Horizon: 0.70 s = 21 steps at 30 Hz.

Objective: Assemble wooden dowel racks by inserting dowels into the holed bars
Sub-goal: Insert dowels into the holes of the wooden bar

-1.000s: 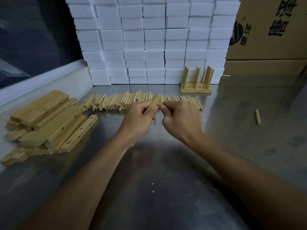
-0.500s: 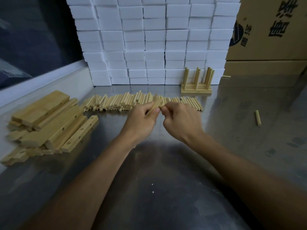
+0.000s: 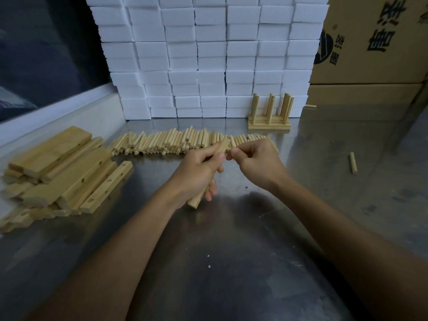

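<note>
My left hand (image 3: 196, 167) grips a holed wooden bar (image 3: 222, 145) held slanted above the table, its lower end poking out under my palm. My right hand (image 3: 257, 161) pinches its fingertips right beside the bar's upper end, apparently on a short dowel that is mostly hidden. Just behind both hands lies a long row of loose dowels (image 3: 166, 142). A pile of holed bars (image 3: 69, 172) sits at the left. One finished rack (image 3: 269, 117) with upright dowels stands at the back.
The work surface is a steel table (image 3: 231, 251). A wall of white foam blocks (image 3: 208, 54) rises behind the dowels, with cardboard boxes (image 3: 370, 42) to its right. Single stray dowels lie at the right (image 3: 353, 162) and by the boxes (image 3: 310, 106).
Both hands have drawn slightly toward me with the bar. The bar's lower end now shows below my left palm. My right fingertips stay at its upper end.
</note>
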Tool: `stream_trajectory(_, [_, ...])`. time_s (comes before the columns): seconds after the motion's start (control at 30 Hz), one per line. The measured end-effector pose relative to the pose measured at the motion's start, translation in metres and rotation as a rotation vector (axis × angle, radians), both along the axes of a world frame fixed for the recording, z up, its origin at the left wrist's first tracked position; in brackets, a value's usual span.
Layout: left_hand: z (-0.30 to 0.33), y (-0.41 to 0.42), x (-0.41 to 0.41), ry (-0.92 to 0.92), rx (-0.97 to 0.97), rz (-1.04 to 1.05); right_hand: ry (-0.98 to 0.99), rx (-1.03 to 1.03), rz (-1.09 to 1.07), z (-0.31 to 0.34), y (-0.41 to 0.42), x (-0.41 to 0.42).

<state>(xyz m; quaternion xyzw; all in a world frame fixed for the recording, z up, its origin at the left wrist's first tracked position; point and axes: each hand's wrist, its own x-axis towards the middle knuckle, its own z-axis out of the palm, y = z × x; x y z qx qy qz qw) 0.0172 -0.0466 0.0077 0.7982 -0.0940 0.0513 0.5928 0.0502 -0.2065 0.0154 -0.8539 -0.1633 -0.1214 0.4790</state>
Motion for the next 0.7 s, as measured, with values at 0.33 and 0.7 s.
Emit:
stream_trajectory(0.33, [-0.007, 0.009, 0.009, 0.267, -0.559, 0.199, -0.032, 0.11, -0.068, -0.008, -0.012, 0.008])
stream_trajectory(0.7, [-0.011, 0.019, 0.017, 0.341, -0.893, 0.179, -0.128, -0.389, -0.271, -0.012, 0.003, 0.063])
